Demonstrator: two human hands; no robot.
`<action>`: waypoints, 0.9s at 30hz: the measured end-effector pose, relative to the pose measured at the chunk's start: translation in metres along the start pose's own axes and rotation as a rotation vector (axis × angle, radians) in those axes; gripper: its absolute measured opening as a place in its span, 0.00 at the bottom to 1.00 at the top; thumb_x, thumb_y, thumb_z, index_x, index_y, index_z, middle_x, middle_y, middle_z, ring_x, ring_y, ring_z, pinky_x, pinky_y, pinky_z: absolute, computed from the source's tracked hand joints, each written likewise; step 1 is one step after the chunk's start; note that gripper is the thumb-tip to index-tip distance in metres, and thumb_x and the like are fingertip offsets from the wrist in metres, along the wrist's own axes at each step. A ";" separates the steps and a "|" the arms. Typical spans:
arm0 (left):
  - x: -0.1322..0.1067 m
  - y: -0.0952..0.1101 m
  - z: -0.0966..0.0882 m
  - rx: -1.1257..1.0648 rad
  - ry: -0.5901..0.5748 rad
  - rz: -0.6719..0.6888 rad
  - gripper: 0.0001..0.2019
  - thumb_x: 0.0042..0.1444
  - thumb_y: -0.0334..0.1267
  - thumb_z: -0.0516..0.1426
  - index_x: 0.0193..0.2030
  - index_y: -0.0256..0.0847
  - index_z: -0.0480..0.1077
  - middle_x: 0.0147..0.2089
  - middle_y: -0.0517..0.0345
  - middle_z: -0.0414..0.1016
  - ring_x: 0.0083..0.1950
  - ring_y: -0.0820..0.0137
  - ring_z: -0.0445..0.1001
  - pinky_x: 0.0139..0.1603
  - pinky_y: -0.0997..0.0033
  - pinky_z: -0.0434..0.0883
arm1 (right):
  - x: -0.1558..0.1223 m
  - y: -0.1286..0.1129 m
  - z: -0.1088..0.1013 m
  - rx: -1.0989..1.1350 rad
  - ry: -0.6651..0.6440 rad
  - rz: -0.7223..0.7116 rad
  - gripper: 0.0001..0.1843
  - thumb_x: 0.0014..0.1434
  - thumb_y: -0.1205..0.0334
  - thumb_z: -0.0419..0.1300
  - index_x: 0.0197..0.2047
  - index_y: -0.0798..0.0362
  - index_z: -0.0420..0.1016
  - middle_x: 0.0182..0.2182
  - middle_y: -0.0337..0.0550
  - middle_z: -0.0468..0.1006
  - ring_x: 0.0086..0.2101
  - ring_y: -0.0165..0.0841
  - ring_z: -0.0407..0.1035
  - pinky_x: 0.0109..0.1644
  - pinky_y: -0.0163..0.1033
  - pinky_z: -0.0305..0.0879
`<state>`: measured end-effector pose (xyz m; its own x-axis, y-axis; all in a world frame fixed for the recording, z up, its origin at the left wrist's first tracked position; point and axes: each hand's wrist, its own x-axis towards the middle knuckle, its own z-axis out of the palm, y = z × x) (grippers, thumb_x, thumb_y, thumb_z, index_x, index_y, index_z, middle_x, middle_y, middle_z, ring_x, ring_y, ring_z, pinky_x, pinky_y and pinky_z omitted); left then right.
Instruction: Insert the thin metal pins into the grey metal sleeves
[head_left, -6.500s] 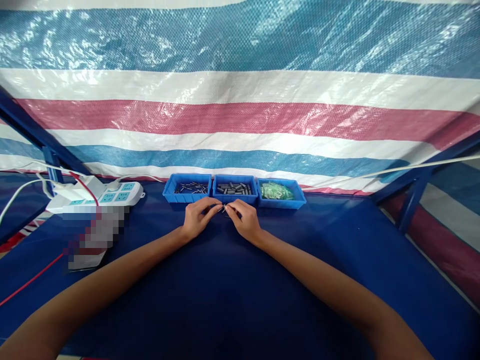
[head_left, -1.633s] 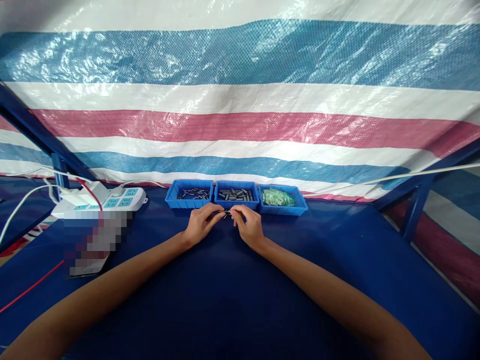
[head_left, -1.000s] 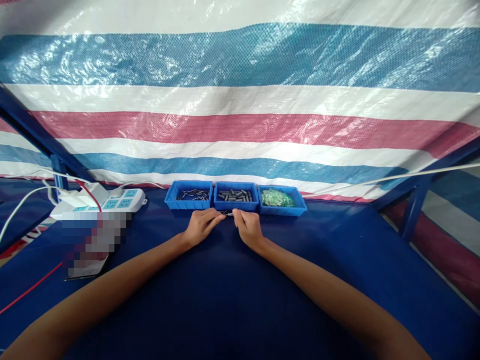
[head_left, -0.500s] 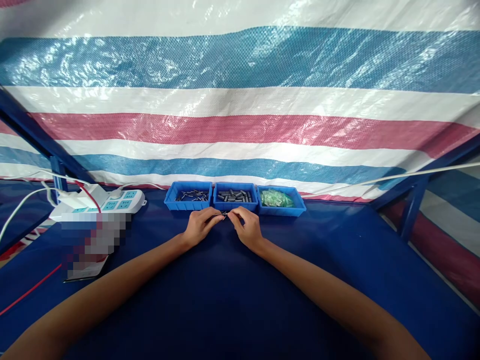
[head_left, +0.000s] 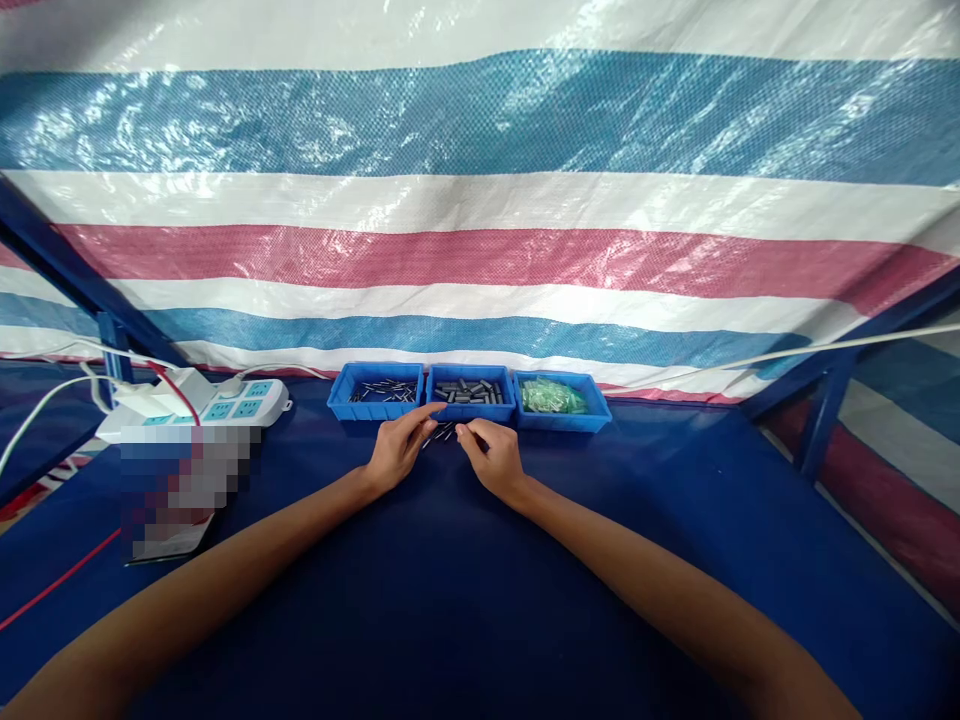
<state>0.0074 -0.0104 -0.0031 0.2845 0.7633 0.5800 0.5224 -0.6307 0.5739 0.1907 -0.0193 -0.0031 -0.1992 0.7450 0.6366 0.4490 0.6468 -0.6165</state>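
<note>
Both hands rest before the middle blue tray (head_left: 471, 409). The left hand (head_left: 399, 447) and right hand (head_left: 489, 456) pinch narrowly at tiny metal pins (head_left: 442, 433), probably light, stiff, slippery; best gripped mid-shaft.

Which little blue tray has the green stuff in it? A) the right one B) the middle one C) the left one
A: the right tray holds the green pieces, while the left tray and middle tray hold grey metal bits.

glossy woven plastic tarp (head_left: 480, 230), blue plastic trays (head_left: 375, 405), small metal pins (head_left: 439, 434), matt cloth tbl cover (head_left: 450, 580)
</note>
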 end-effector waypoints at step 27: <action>0.002 0.000 0.000 0.074 0.094 0.053 0.13 0.61 0.40 0.53 0.29 0.37 0.71 0.22 0.63 0.70 0.23 0.79 0.68 0.27 0.80 0.63 | -0.001 0.000 0.002 0.099 -0.084 -0.042 0.08 0.63 0.59 0.53 0.38 0.53 0.71 0.29 0.41 0.73 0.27 0.29 0.67 0.33 0.34 0.64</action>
<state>0.0079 -0.0090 -0.0023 0.2383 0.7103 0.6623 0.5676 -0.6552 0.4986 0.1894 -0.0195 -0.0049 -0.2905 0.7250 0.6245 0.3509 0.6879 -0.6354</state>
